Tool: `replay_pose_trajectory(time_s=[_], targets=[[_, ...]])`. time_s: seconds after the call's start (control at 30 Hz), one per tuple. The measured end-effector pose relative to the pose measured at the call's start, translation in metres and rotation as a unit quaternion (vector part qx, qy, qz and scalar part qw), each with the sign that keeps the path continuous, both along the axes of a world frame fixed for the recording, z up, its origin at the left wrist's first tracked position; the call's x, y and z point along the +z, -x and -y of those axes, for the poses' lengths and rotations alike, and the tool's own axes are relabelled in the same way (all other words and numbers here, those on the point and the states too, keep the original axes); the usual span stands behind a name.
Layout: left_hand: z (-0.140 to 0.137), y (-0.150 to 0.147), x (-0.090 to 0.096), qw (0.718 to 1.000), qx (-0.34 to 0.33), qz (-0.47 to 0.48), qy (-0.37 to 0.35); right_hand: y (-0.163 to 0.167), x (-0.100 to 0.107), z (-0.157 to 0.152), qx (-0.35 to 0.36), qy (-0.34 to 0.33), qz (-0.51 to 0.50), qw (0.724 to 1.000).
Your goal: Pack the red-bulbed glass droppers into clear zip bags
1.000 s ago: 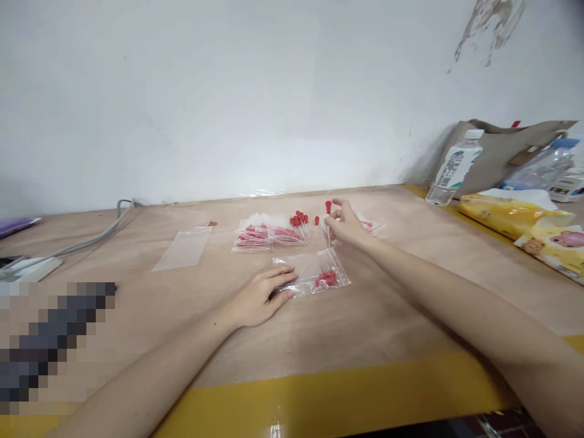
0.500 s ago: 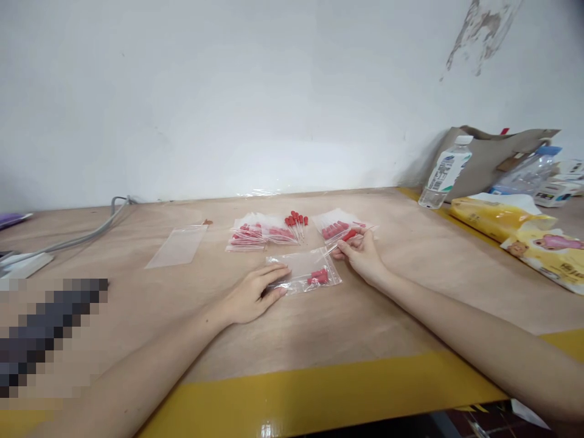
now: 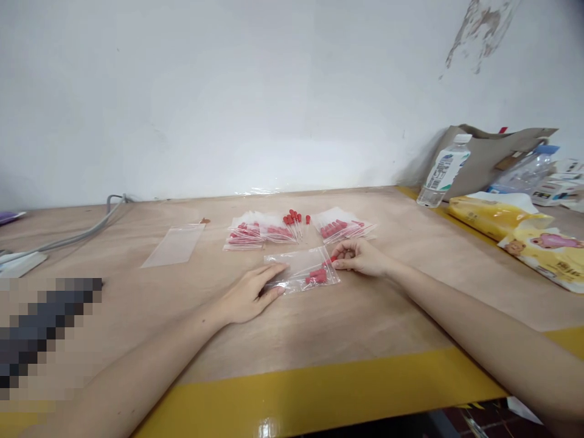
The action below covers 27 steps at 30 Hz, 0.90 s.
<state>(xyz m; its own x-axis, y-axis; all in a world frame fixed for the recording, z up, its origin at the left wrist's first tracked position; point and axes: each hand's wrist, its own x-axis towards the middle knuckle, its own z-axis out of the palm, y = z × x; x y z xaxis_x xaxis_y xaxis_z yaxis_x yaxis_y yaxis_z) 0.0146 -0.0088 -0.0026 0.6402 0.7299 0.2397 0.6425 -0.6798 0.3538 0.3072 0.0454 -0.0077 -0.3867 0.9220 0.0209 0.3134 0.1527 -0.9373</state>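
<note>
A clear plastic zip bag [image 3: 294, 261] lies flat on the table with several red-bulbed droppers [image 3: 316, 277] inside it. My left hand [image 3: 250, 292] holds the bag's left end, fingers over the top edge and thumb at the lower edge. At the bag's right end, my right hand [image 3: 358, 257] pinches a dropper [image 3: 332, 260] by its red rubber bulb; its thin tube is inside the bag. Behind the bag is a loose bunch of red-bulbed droppers [image 3: 292, 218]. Filled bags [image 3: 246, 231] are piled left of the bunch, and more filled bags [image 3: 340, 226] lie to its right.
A flat empty-looking bag [image 3: 176, 244] lies to the left, near a grey cable [image 3: 86, 234]. On the right stand a water bottle [image 3: 444, 173] and a grey bag [image 3: 479, 155], with yellow tissue packs [image 3: 502, 213] in front. Yellow tape [image 3: 319, 386] runs along the table's front edge.
My right hand has moved slightly left and down, sliding the dropper farther into the bag's right end. My left hand keeps its place on the bag.
</note>
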Motion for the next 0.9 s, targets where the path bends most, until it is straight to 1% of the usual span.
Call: replay_pose_trajectory(time_s=[0.1,0.3,0.4,0.53,0.57,0.67,0.7,0.77,0.83,0.87,0.9], targets=[[0.0,0.0,-0.001,1.0,0.005,-0.002,0.004,0.008,-0.002,0.002,0.0,-0.033,-0.007,0.999],[-0.001,-0.002,-0.001,1.0,-0.003,0.011,-0.005,0.013,-0.004,0.004,0.009,-0.059,0.004,0.998],[-0.001,-0.002,-0.001,1.0,-0.006,0.013,-0.009,0.016,-0.005,0.006,0.0,-0.057,0.0,0.998],[-0.001,-0.002,-0.002,1.0,-0.003,0.008,-0.007,0.023,-0.008,0.009,-0.035,-0.048,-0.047,0.997],[-0.001,-0.002,-0.002,1.0,-0.002,0.008,-0.006,0.024,-0.009,0.01,-0.027,-0.057,-0.051,0.997],[-0.001,-0.002,-0.002,1.0,0.0,0.009,-0.006,0.027,-0.008,0.012,0.027,-0.081,-0.046,0.995],[0.0,-0.002,-0.002,1.0,0.0,0.009,-0.006,0.028,-0.007,0.013,0.038,-0.076,-0.047,0.995],[-0.001,-0.002,-0.002,1.0,-0.002,0.011,-0.01,0.027,-0.005,0.014,0.031,-0.035,-0.05,0.998],[-0.001,-0.002,-0.002,1.0,-0.008,0.015,-0.013,0.024,-0.002,0.014,0.001,0.016,-0.045,0.999],[-0.002,-0.002,-0.003,1.0,-0.01,0.015,-0.014,0.023,0.0,0.014,-0.017,0.029,-0.036,0.999],[-0.002,-0.002,-0.003,1.0,-0.012,0.014,-0.016,0.021,0.002,0.013,-0.036,0.027,-0.026,0.999]])
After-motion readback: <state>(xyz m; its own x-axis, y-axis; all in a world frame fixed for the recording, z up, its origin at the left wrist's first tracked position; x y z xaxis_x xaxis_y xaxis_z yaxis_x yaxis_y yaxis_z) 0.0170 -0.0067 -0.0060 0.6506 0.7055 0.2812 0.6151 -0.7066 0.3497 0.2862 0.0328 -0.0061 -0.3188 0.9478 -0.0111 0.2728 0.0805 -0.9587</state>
